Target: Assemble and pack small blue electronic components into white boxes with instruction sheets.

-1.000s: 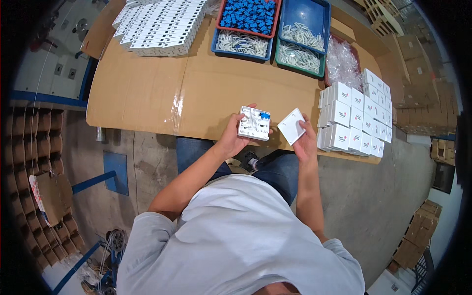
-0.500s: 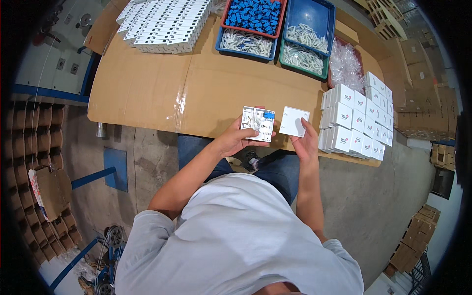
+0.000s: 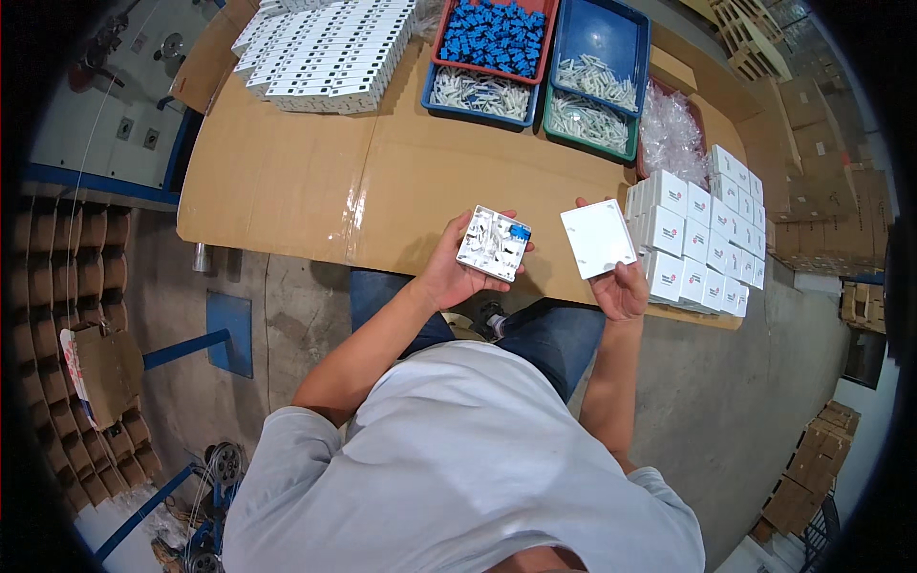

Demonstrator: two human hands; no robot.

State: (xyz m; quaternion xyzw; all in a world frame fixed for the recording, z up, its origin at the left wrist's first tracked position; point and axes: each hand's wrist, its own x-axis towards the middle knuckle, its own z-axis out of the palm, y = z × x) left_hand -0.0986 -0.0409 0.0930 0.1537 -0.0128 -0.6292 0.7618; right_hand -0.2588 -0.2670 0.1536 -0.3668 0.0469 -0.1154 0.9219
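My left hand (image 3: 446, 277) is closed round the edges of a small white square plastic box (image 3: 490, 253), its inner side facing up. Inside it sit white moulded parts and a blue connector piece (image 3: 519, 232) near the far right corner. A short way to the right, my right hand (image 3: 623, 292) grips a flat white square cover (image 3: 597, 239) by its near edge, with a fingertip showing behind its far edge. The cover's smooth face is up, and it is apart from the box. Both are held over the near edge of the cardboard-covered table (image 3: 277, 191).
Stacked white boxes (image 3: 325, 57) stand at the far left, with more small white boxes (image 3: 694, 239) right of my right hand. At the back are a red tray (image 3: 543, 67) of blue pieces, blue (image 3: 531, 116) and green trays (image 3: 573, 141) of white parts, and clear plastic bags (image 3: 672, 134).
My right hand has shifted right and nearer, turning the cover. The box in my left hand has tilted clockwise, and my left thumb has moved from over its inside to its edge.
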